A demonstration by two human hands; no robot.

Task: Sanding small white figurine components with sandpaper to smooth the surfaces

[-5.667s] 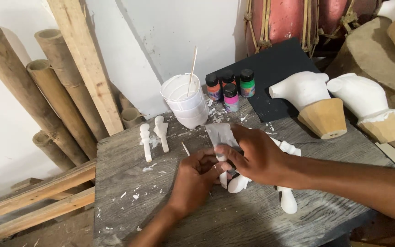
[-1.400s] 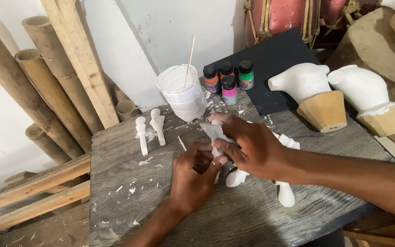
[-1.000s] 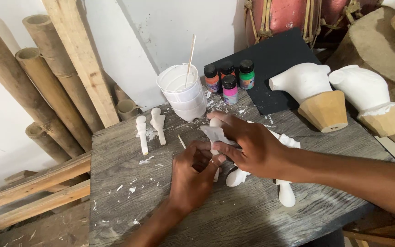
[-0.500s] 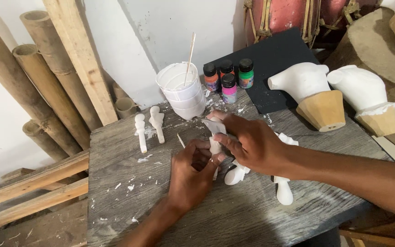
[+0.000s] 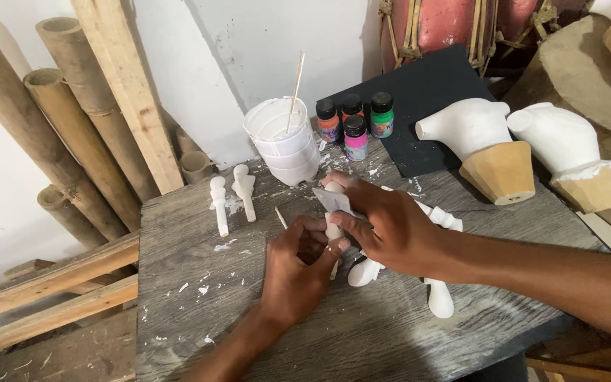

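— Bamboo poles lean at the far left against the white wall, with a wooden plank beside them. What's on the grey wooden tabletop?

— Going rightward: two small white carved pieces lie near the back edge, long axes running roughly front to back. Next comes a stack of white plastic cups with a thin stick standing in it, then four small paint bottles with dark caps.

— And the hands?

— The left hand is curled closed around the lower end of a white carved figure. The right hand pinches a small grey piece of sandpaper against the figure's upper part, fingers pressed down on it.

— Which way does the figure point?

— Its long axis runs near to far, tilted slightly; the far end pokes out past the sandpaper toward the cups, and the near end shows just below the left hand. It sits at the middle of the tabletop, between both hands.

— Further right?

— More white carved pieces lie partly under the right forearm. Beyond them, two white busts on tan wooden bases stand side by side, the left one at the edge of a black board.
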